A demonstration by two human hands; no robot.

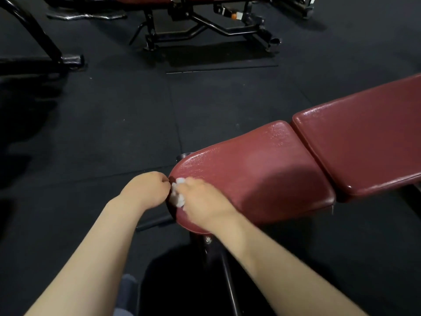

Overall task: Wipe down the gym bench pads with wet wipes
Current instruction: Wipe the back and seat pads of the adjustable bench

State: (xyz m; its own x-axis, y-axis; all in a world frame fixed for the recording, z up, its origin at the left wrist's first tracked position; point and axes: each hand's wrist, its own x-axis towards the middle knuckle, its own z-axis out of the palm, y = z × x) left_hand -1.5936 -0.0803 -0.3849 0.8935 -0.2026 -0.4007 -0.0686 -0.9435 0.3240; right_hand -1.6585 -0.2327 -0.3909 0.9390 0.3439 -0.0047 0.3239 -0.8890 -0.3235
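- Seat pad (257, 176), dark red, lies ahead beside the back pad (364, 142); its rounded end is nearest
- right hand (202, 199) presses a bunched white wipe (177, 195) onto that end
- left hand (148, 188) sits curled at the pad's edge; grip unclear

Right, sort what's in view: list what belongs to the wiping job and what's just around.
Part of the job:
- white wipe, bunched under the right hand
- left hand, curled at the seat pad's tip
- red seat pad
- red back pad

Just around:
- second bench across the floor
- black frame at far left
- dark floor mats
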